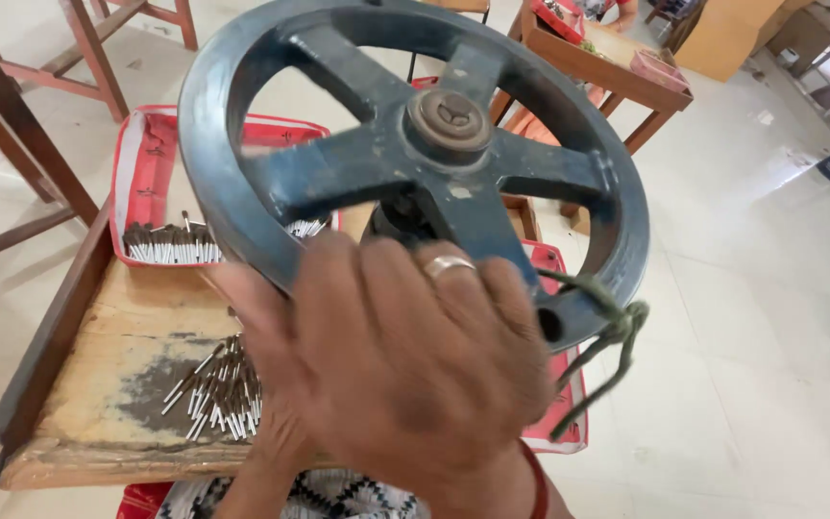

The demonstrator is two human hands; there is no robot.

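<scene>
Handwheel (pixel 415 154): a large blue-grey spoked wheel with a rusty hub nut, seen in the head view filling the upper middle of the frame, standing above the wooden counter (pixel 117 317).
Right hand (pixel 405 375): blurred, back of the hand towards the camera, a ring worn on one finger; it is laid over the lower rim of the handwheel. The grip appears curled about the rim or a handle there, but the fingertips are hidden, so how firmly it is closed cannot be told.
Left hand: only a blurred part is made out below and left of the right hand; its grip cannot be told.
Green cord (pixel 607 346): knotted at the rim's lower right and hanging loose.
Step in hand: the wheel is judged to be mid-turn, given the motion blur on the hand.
Next move: a steady hold on the rim would be called for, with the cord kept free of the fingers.
Small metal pins (pixel 218 389): heaped on the counter, near the hands.
Red tray (pixel 141 173): at the counter's far left, a row of white-tipped pieces (pixel 170 245) lying in it.
Second red tray (pixel 564 384): partly hidden behind the wheel on the right.
</scene>
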